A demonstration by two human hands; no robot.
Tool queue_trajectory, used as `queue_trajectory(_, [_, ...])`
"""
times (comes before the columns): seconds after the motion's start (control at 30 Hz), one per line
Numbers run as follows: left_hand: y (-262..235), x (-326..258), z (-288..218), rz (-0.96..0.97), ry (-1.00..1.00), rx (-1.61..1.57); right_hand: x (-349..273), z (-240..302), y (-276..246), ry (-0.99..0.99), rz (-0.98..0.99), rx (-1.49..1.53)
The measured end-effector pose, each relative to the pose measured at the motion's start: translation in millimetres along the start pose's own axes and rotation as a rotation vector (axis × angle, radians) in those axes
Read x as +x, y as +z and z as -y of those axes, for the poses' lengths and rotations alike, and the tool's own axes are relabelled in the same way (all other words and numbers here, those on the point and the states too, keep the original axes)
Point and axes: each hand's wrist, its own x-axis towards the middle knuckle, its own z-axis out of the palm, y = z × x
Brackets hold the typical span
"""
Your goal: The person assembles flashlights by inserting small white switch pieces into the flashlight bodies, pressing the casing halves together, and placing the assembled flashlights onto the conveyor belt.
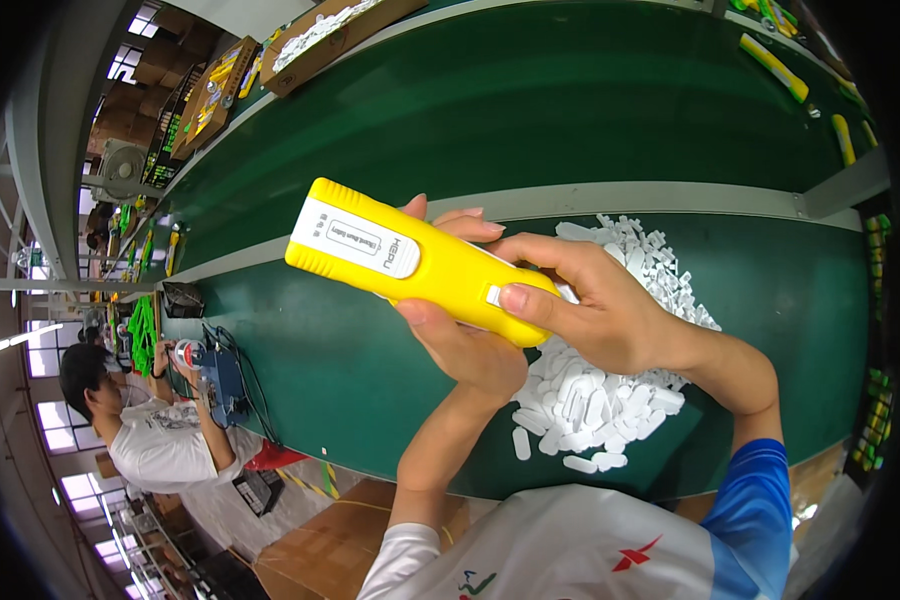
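Note:
A yellow handheld device casing (pixel 440 283) with a white label panel is held up in front of me, above the green work surface. My left hand (pixel 465 340) grips it from below, with fingertips showing past its far edge. My right hand (pixel 590 305) wraps the narrower right end, and its thumb presses on a small white switch-like piece (pixel 494 296). Beneath and beyond my right hand lies a pile of flat white oval plastic pieces (pixel 585 400). Smaller white parts (pixel 660 270) are heaped behind them, partly hidden by my right arm.
The green bench (pixel 310 370) meets a grey rail (pixel 590 203), with a green belt (pixel 530 110) beyond. Cardboard boxes of parts (pixel 320 45) stand at the far left. Yellow-green devices (pixel 773 68) lie at the far right. At left a co-worker (pixel 160 430) works beside a blue machine (pixel 222 385).

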Motion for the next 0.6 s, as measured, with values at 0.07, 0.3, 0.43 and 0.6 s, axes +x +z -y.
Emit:
queue_trajectory(0.07, [3, -4, -1, -0.012, -0.073, -0.166, -3, -2, 1, -0.028, 0.003, -0.062])
queue_trajectory(0.3, [-1, 1, -3, 0.088, -0.115, -0.271, -1, -6, -2, -0.067, -0.022, -0.010])
queue_trajectory(0.43, [-3, 2, -1, 0.162, -0.292, -0.401, -2, -9, 1, 0.034, 0.021, 0.292])
queue_trajectory(0.6, [-5, 3, -4, 0.171, -0.334, -0.320, -2, -18, 1, 0.118, 0.061, 0.438])
